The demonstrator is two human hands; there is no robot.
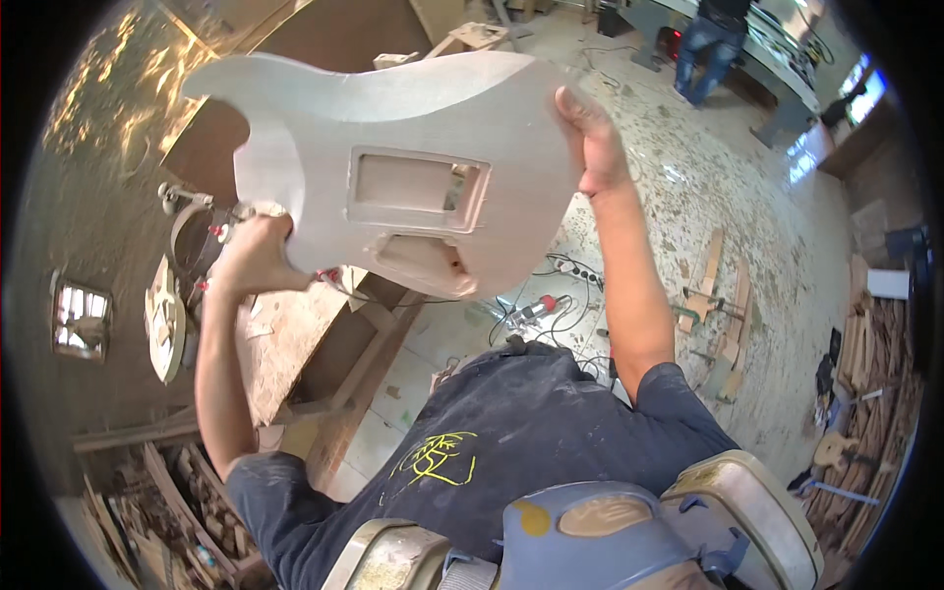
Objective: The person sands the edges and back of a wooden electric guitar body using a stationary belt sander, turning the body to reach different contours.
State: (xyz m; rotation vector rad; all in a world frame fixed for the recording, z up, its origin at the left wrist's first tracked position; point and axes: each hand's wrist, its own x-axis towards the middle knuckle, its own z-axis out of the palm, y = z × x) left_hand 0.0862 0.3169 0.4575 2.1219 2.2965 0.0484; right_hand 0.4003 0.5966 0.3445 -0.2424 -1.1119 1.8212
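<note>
Grey guitar body (pixel 393 133), held up before the shirt (pixel 551 423).
Left hand (pixel 258 254) clamps its near-left edge, right hand (pixel 597 143) its right end; likely stiff, fairly heavy and dusty-slick, best held by the rim.

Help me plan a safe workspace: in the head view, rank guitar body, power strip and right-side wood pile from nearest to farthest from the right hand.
From the right hand:
1. Guitar body: touching it, on its left.
2. Power strip: on the floor below.
3. Wood pile: at the view's right.
</note>
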